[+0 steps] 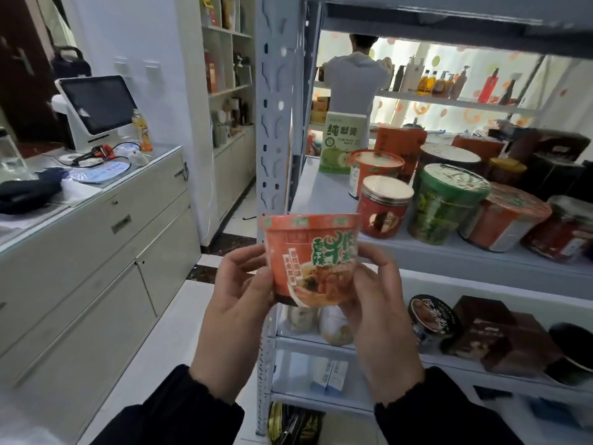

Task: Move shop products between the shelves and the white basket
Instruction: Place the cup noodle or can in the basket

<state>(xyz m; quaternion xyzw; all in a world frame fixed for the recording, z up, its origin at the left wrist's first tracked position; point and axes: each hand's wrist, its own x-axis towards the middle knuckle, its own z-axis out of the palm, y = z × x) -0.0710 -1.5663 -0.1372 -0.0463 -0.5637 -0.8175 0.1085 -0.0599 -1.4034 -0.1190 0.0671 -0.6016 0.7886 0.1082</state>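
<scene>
Orange paper instant-noodle cup (pixel 313 260) upright in mid-air at the grey metal shelf (pixel 327 200) corner; left hand (pixel 239 303) and right hand (pixel 373 303) clamp its sides, likely steadying it to shelve beside similar tubs. White basket unseen.

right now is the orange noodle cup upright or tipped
Upright: the orange noodle cup has its wide rim on top, narrow base below.
</scene>
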